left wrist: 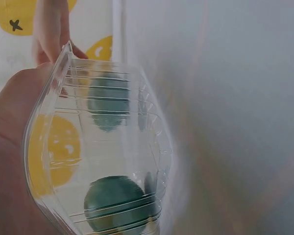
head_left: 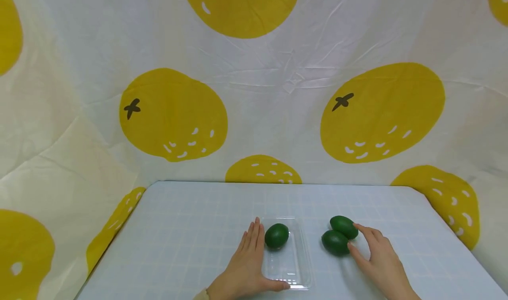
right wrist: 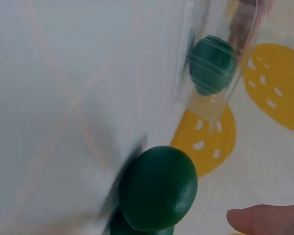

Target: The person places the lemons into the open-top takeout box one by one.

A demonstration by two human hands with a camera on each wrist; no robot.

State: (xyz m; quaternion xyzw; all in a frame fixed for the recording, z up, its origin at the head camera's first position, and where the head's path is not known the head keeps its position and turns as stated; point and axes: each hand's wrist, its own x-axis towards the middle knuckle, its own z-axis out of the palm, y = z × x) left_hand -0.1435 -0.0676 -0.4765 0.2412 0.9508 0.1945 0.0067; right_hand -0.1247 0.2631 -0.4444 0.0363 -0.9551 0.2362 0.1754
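Observation:
A clear plastic box [head_left: 291, 264] stands on the table with one dark green oval fruit [head_left: 276, 236] in its far part. Along the box's left side lies my left hand [head_left: 247, 264], fingers straight and together, thumb stretched across the near edge. To the right of the box, two more dark green fruits rest side by side, a nearer one [head_left: 335, 242] and a farther one [head_left: 343, 226]. My right hand [head_left: 381, 258] is at their right side, thumb and forefinger spread, fingertips close by them. In the right wrist view, a fingertip [right wrist: 242, 220] stands apart from the larger-looking fruit [right wrist: 159, 188].
The table [head_left: 190, 229] has a pale cloth with a faint grid. Behind it and at both sides hangs a white curtain [head_left: 274, 114] printed with large yellow fruits.

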